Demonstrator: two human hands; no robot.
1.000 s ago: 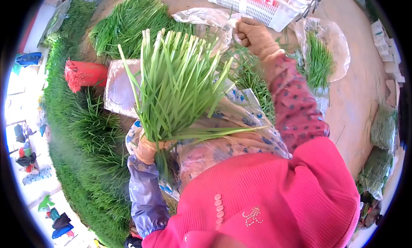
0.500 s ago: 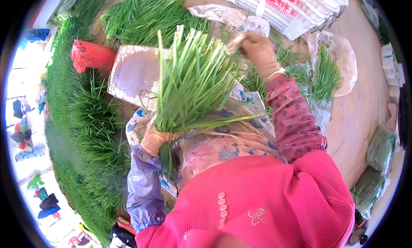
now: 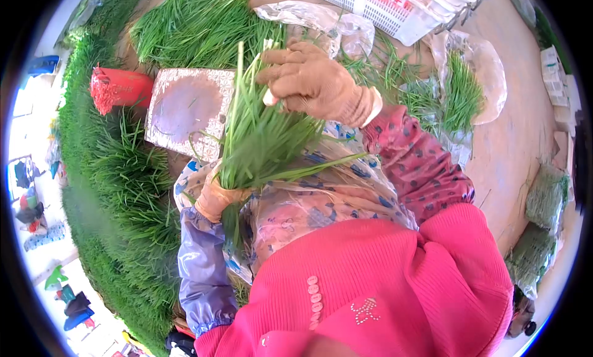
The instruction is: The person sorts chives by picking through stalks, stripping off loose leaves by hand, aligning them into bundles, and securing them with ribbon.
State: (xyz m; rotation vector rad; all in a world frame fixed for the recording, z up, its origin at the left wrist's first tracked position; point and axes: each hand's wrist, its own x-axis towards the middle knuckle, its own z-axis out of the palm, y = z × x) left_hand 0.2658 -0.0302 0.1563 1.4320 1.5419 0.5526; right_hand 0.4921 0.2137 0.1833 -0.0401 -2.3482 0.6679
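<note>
Head view: over the lap (image 3: 296,218), the green bunch (image 3: 256,150) is gripped low by the left hand (image 3: 217,195), its pale ends (image 3: 239,60) partly screened by the half-curled right hand (image 3: 318,85), whose hold cannot be told.

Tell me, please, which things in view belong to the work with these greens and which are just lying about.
Likely in use:
long-leaved bunch, held in the left hand
right hand, over its upper end
loose pile of greens

Seemingly lying about:
white plastic basket
crumpled clear plastic
</note>
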